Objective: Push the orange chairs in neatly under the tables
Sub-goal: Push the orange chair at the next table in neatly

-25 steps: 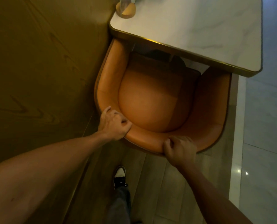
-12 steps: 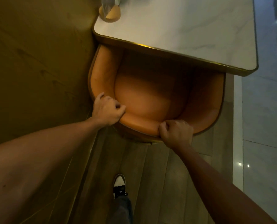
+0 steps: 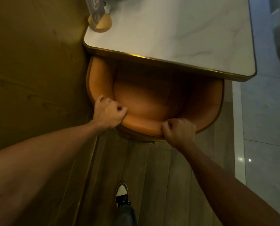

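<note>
Tabletop (image 3: 185, 35) now covers far more of the orange chair (image 3: 145, 101) than a second ago: the front of the seat and both arm ends sit beneath the gold-trimmed edge, and only the rear seat and curved backrest show. The chair has slid forward, close beside the wood-panelled wall (image 3: 34, 70), so this push looks nearly finished, with perhaps a little squaring-up left. Left hand (image 3: 109, 112) has its fingers curled shut over the backrest rim on the wall side; right hand (image 3: 179, 131) is likewise closed on the rim nearer the middle. Both arms reach further out than before. One shoe (image 3: 121, 195) stands on the plank floor (image 3: 160, 176), further behind the chair than earlier. A sign stand (image 3: 100, 22) sits at the tabletop's near-left corner.
</note>
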